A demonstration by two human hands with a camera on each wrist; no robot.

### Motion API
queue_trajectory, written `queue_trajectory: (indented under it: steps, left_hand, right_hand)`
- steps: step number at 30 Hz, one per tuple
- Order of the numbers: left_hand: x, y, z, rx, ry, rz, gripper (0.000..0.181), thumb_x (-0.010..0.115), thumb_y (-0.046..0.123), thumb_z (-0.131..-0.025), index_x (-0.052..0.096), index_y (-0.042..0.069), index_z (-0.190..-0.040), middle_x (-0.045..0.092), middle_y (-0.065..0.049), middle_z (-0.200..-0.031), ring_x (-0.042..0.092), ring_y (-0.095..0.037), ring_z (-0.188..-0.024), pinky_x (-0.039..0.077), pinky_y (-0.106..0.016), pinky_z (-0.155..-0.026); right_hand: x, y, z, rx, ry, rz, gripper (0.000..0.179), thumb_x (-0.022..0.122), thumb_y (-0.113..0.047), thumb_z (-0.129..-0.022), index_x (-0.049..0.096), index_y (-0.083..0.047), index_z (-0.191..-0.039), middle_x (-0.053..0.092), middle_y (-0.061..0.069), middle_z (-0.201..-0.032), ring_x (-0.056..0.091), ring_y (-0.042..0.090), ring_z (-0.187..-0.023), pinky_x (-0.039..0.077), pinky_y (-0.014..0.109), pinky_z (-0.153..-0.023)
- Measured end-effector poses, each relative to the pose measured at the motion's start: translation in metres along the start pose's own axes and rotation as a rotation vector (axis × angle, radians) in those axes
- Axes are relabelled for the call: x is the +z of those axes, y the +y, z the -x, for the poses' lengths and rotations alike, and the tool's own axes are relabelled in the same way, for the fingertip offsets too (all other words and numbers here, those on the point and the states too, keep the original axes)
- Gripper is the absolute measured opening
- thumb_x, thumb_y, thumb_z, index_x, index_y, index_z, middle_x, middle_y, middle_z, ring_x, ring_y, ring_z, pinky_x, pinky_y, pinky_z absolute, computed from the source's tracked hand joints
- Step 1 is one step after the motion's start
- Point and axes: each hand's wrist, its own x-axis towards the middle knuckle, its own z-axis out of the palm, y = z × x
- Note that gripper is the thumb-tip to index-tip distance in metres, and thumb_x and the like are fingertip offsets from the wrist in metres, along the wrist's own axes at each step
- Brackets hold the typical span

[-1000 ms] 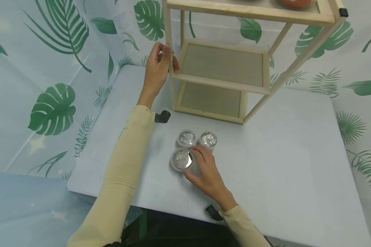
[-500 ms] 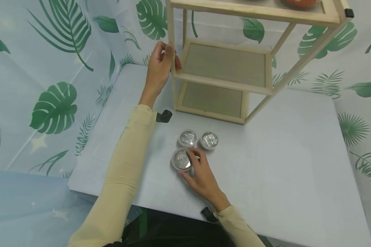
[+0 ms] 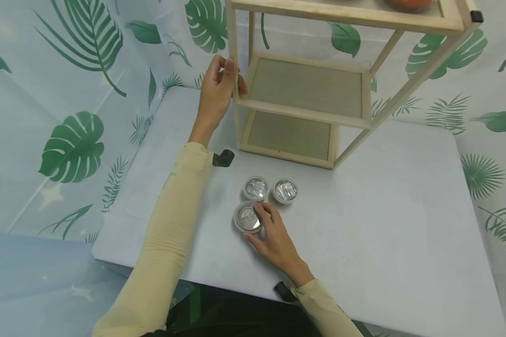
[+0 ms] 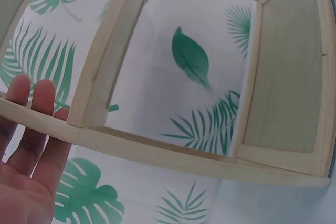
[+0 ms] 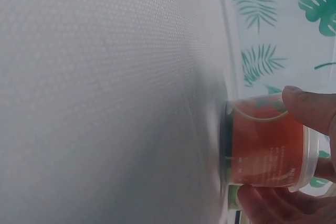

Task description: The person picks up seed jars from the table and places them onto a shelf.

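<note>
Since the front can stands just below the frame's centre, almost against the rear can, a sideways pull by the right hand, closed round it, could knock that neighbour or the right can. The left hand curls round the rack, upper centre. One second earlier, the right hand lay farther right.

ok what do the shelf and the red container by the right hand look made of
Shelf frame: probably wood, matte, from its pale tan bars. Shelf panels: flat, dull greyish board, perhaps wood-based; unclear. Red container: smooth printed side, perhaps plastic or coated metal. Its lid: likely clear plastic, as the rim looks translucent.
</note>
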Motion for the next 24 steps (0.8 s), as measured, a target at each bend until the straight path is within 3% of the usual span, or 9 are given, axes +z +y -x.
queue_trajectory:
  steps: [9, 24]
  left_hand:
    - [0.0, 0.003, 0.001, -0.038, 0.002, -0.003, 0.021, 0.041, 0.013, -0.118, 0.051, 0.013, -0.099, 0.064, -0.011, -0.076, 0.063, -0.028, -0.075, 0.052, -0.035, -0.079]
    - [0.0, 0.002, 0.001, -0.018, -0.003, -0.009, 0.022, 0.041, 0.013, -0.118, 0.05, 0.014, -0.098, 0.064, -0.012, -0.076, 0.064, -0.028, -0.075, 0.053, -0.036, -0.079]
  right_hand:
    - [-0.004, -0.003, -0.001, 0.01, -0.008, -0.001, 0.083, 0.097, -0.011, -0.082, 0.05, 0.01, -0.147, 0.051, 0.029, -0.144, 0.053, 0.043, -0.137, 0.044, 0.054, -0.112]
    - [-0.025, -0.013, -0.007, -0.005, 0.069, -0.012, 0.081, 0.096, -0.011, -0.082, 0.052, 0.008, -0.147, 0.052, 0.027, -0.147, 0.053, 0.041, -0.137, 0.045, 0.051, -0.111]
